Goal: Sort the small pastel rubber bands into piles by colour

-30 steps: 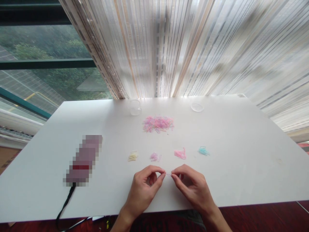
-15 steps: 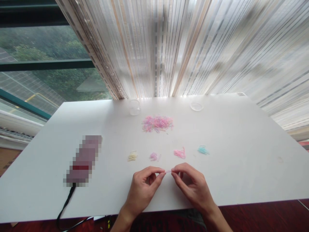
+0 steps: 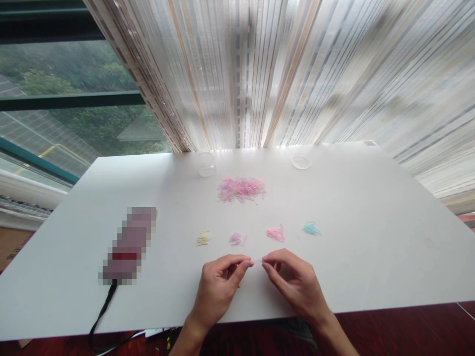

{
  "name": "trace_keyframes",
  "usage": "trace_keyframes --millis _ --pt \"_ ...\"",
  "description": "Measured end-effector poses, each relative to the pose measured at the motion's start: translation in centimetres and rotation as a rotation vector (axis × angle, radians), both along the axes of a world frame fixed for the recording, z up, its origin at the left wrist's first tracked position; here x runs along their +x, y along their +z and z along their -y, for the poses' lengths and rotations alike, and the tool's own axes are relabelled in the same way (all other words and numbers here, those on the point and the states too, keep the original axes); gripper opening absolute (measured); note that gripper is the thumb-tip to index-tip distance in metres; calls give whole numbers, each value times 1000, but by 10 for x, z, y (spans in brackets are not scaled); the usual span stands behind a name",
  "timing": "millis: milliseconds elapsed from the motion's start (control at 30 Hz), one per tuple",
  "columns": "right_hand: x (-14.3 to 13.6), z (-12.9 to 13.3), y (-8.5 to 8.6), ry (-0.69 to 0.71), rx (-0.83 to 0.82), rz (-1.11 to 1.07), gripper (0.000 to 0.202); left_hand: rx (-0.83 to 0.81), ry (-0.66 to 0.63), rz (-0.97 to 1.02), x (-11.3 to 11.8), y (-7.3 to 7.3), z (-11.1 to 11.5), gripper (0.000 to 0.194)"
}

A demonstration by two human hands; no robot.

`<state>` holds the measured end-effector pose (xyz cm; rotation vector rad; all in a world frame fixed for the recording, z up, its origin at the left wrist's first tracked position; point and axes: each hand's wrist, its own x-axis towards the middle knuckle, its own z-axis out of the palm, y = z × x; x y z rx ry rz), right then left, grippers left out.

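Pinching one thin strand [image 3: 257,262] from both sides, the left hand [image 3: 218,284] and the right hand [image 3: 297,279] are facing each other over the near middle of the desk [image 3: 371,237]. Each grip is narrow, thumb and forefinger closing on one end, so the strand is spanning the small gap between the fingertips. It is looking pale pink or lilac, though it is too fine for me to say whether it is a single length or a folded loop.

To the left, well apart from the hands, a pixelated oblong object [image 3: 129,242] is lying at a slant, and a black cord [image 3: 104,304] is running from its near end toward the near edge.

Just beyond the hands, four small heaps are forming a row, left to right: a yellow heap [image 3: 203,239], a lilac heap [image 3: 235,239], a pink heap [image 3: 275,234] and a blue heap [image 3: 311,228], all lying apart from one another.

Farther back, a larger mixed heap [image 3: 241,189], mostly pink and lilac, is spreading sideways. Beyond it, a clear container [image 3: 206,171] is standing on the left and a clear round lid [image 3: 301,162] is lying on the right. Behind the far edge, a pale striped curtain [image 3: 245,74] is hanging, and at far left a window [image 3: 70,64] is showing green trees.
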<state>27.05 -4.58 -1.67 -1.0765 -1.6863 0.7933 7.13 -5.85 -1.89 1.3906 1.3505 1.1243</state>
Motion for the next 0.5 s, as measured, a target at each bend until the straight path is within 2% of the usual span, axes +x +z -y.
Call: trace_keyframes --millis 500 --pt "-2 -2 -1 58 35 61 8 67 -22 -71 3 1 -1 15"
